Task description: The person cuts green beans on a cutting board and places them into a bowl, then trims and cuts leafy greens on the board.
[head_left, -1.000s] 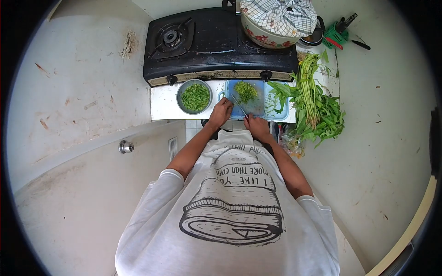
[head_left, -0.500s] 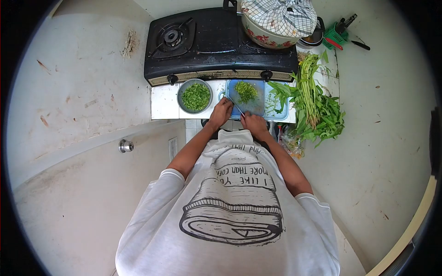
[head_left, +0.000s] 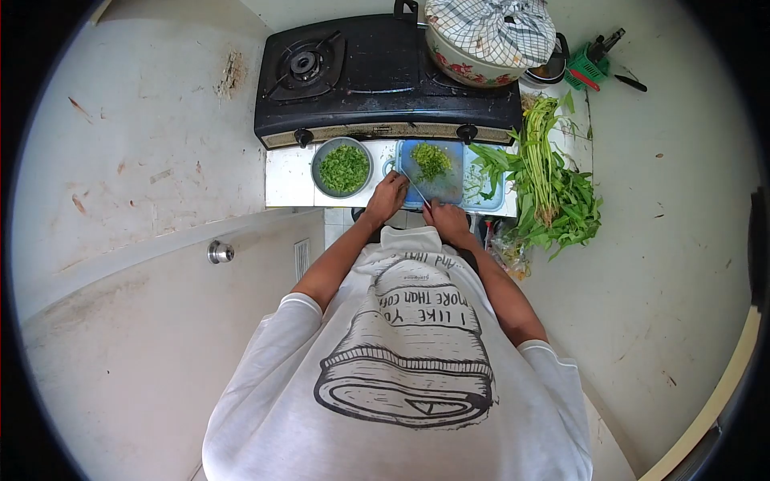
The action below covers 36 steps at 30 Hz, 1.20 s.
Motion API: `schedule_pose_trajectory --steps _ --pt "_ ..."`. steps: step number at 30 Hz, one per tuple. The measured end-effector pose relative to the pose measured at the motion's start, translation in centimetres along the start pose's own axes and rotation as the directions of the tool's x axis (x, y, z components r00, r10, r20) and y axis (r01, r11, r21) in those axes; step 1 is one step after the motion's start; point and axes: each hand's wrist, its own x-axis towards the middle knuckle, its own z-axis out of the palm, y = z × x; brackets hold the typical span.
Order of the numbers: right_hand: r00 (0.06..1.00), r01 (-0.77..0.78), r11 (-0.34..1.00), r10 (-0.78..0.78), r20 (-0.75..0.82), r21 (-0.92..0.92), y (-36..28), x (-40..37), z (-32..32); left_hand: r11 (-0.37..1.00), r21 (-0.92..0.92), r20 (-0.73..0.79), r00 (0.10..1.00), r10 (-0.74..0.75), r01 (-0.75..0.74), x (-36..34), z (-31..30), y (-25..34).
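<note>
My right hand [head_left: 449, 222] is wrapped round the handle of a knife [head_left: 416, 189]. Its blade slants up and left over the near part of a blue cutting board [head_left: 450, 186]. By the blade's tip, at the board's left edge, is my left hand [head_left: 387, 197] with its fingers curled together. Whether they touch the blade or pinch something is too small to tell. A pile of finely chopped greens [head_left: 431, 161] lies on the board, just beyond the knife. To the left stands a round grey bowl [head_left: 314, 183] holding more chopped leaves [head_left: 344, 169].
Behind the counter [head_left: 287, 181] is a black gas stove [head_left: 377, 68] with a cloth-covered floral pot [head_left: 473, 70]. Leafy greens with long stems [head_left: 543, 164] spill over the counter's right side. A green basket [head_left: 594, 66] with utensils sits at the back right.
The knife and my right hand have shifted slightly, the blade staying near my left fingers. The whole view has moved a little. The greens and bowl stand as before.
</note>
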Motion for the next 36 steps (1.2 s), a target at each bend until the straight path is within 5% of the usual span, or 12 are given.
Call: schedule_pose_trajectory --steps 14,20,36 --pt "0.996 0.054 0.999 -0.054 -0.064 -0.006 -0.2 1.3 0.7 0.997 -0.040 -0.008 0.998 -0.060 0.060 -0.2 0.6 -0.6" --pt "0.999 -0.049 0.999 0.049 -0.001 -0.012 -0.3 0.1 -0.6 0.996 -0.079 -0.021 0.999 -0.041 0.039 -0.3 0.4 -0.7" --pt "0.998 0.061 0.997 -0.062 -0.019 -0.038 -0.4 0.5 0.2 0.994 -0.077 -0.009 0.997 -0.077 0.076 -0.4 0.3 -0.3"
